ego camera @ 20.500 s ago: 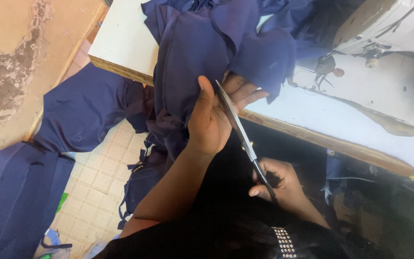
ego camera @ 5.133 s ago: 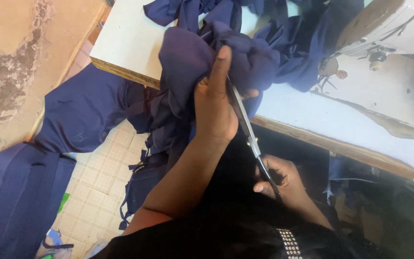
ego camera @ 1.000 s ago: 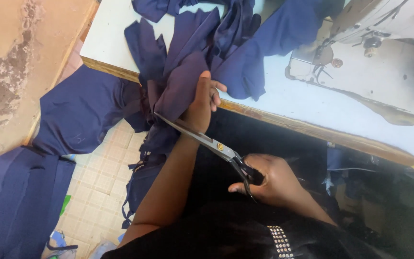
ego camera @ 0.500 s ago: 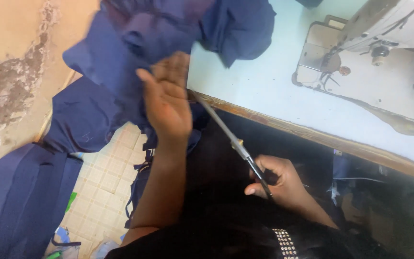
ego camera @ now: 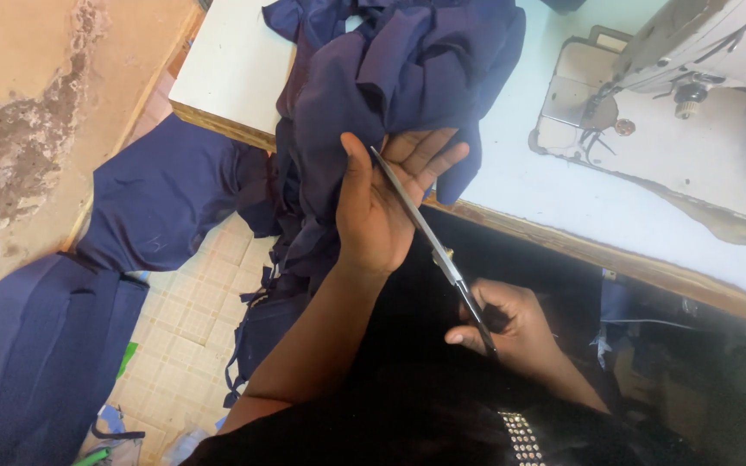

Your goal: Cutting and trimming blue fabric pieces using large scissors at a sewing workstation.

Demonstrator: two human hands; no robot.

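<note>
My left hand (ego camera: 382, 207) grips a bunch of navy blue fabric (ego camera: 390, 78) at the front edge of the white sewing table (ego camera: 235, 69). My right hand (ego camera: 511, 328) sits lower, near my lap, and holds long metal scissors (ego camera: 429, 237) by the handles. The blades slant up to the left and their tip lies against my left palm and the cloth. The fabric hangs from the table down to the floor.
A white sewing machine (ego camera: 692, 103) stands on the table at the right. More navy fabric pieces (ego camera: 166, 190) lie on the tiled floor (ego camera: 192, 328) at the left, next to a worn beige wall (ego camera: 36, 112). My dark clothing fills the lower frame.
My left hand swung out to the left with the cloth, then came back to the table edge and regripped the fabric. The scissors tip has risen to meet it.
</note>
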